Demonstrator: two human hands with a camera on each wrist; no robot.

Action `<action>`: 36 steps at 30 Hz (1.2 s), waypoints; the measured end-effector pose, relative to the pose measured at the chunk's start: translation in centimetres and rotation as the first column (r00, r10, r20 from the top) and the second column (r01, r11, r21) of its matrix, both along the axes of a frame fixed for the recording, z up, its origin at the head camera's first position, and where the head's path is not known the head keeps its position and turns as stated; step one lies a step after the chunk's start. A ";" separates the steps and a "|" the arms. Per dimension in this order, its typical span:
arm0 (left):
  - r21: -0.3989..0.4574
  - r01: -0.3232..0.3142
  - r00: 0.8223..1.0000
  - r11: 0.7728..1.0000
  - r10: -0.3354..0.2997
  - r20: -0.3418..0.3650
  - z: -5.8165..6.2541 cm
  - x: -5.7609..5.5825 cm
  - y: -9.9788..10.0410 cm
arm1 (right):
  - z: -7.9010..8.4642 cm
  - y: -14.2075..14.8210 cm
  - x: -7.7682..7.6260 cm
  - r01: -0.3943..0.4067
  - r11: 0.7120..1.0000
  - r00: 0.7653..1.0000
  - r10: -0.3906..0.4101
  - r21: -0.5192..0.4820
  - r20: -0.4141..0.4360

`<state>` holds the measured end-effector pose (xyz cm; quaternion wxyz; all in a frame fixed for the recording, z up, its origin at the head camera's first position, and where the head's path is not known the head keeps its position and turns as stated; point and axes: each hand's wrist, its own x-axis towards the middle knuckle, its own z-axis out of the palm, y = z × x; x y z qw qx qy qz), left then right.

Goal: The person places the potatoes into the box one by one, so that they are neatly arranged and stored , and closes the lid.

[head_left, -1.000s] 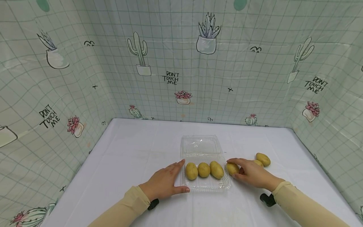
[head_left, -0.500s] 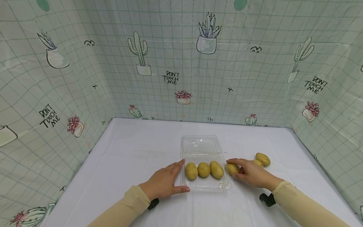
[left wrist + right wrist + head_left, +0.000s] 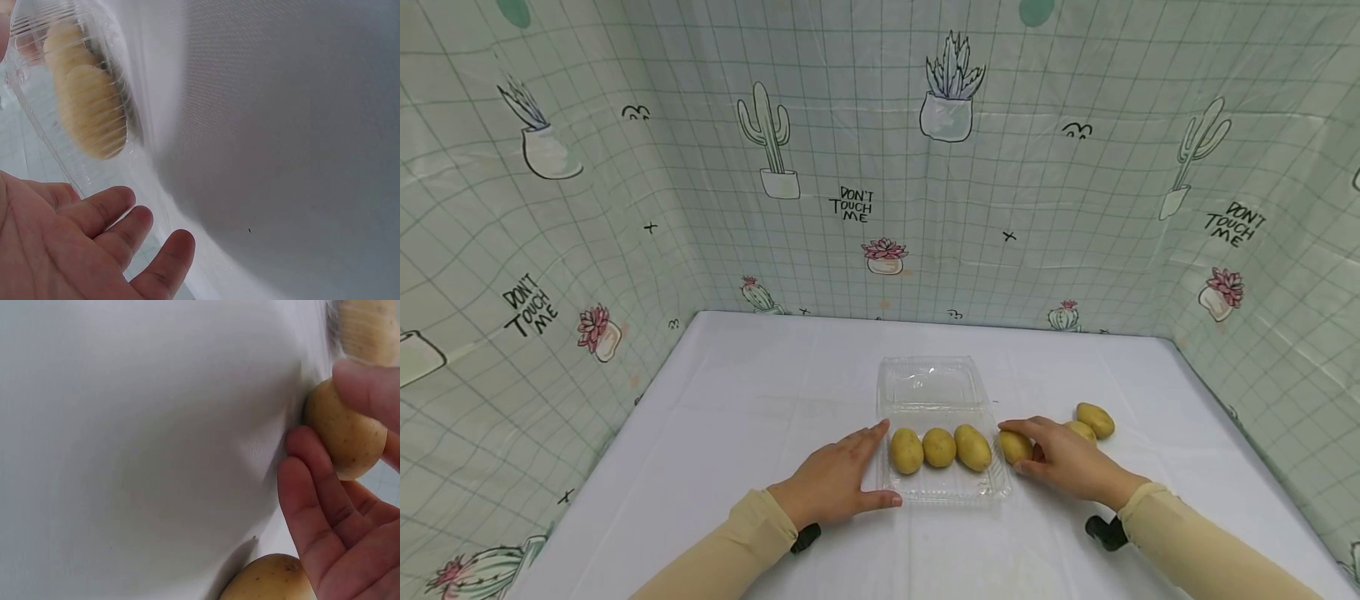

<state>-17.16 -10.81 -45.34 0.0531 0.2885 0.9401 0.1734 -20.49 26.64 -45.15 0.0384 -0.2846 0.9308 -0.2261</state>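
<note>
An unlidded clear plastic clamshell box point(image 3: 940, 492) lies on the white table, its lid point(image 3: 925, 383) folded back away from me. Inside stand three yellow potatoes in a row: left point(image 3: 907, 452), middle point(image 3: 940, 448) and right point(image 3: 973, 448). My left hand point(image 3: 838, 479) is at the box's left side, fingers extended and thumb spread toward the front corner. Just outside the right wall, my right hand point(image 3: 1067, 462) grips another potato point(image 3: 1015, 447) between thumb and fingers. The right wrist view shows that potato point(image 3: 347, 434) low by the cloth.
Two more potatoes lie behind the right hand, one point(image 3: 1095, 420) in plain sight and one point(image 3: 1081, 430) partly covered by the hand. Patterned curtain point(image 3: 880, 167) walls the table point(image 3: 775, 367) at the back and sides. Black wrist gear point(image 3: 1106, 533) shows under the right sleeve.
</note>
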 end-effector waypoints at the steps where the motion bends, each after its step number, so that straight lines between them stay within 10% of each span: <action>1: -0.001 0.000 1.000 1.000 0.000 0.001 0.0 0.0 0.0 | 0.0 -0.1 0.1 0.002 1.000 1.000 -0.002 0.006 -0.007; 36: 0.014 0.003 1.000 1.000 -0.002 -0.020 0.1 0.1 -0.1 | 1.6 0.9 0.5 0.029 1.000 0.999 -0.029 -0.008 -0.042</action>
